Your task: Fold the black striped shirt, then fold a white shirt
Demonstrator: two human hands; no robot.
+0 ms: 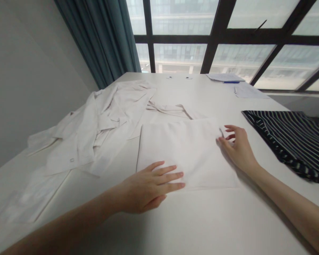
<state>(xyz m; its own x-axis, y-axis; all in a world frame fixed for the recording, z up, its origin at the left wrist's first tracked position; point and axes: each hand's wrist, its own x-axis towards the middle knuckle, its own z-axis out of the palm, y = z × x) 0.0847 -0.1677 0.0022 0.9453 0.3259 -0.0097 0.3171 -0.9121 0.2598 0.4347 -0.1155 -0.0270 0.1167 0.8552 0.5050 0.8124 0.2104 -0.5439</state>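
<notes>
A flat white cloth piece [186,148], roughly rectangular, lies on the table in front of me. Its kind is not plain; a strap-like white band [172,109] shows behind its far edge. My left hand [151,186] rests on its near left part, palm down with the fingers spread. At the right edge my right hand [236,147] has curled fingers and thumb around a raised bit of the same cloth. A rumpled white shirt-like garment [87,127] lies to the left, apart from both hands.
The white table [196,219] carries a black-and-white striped fabric [292,138] at the right. Papers [225,77] and a blue pen [231,82] lie at the far right. Beyond are large windows and a blue curtain [101,39]. White sheets [26,198] are at the left.
</notes>
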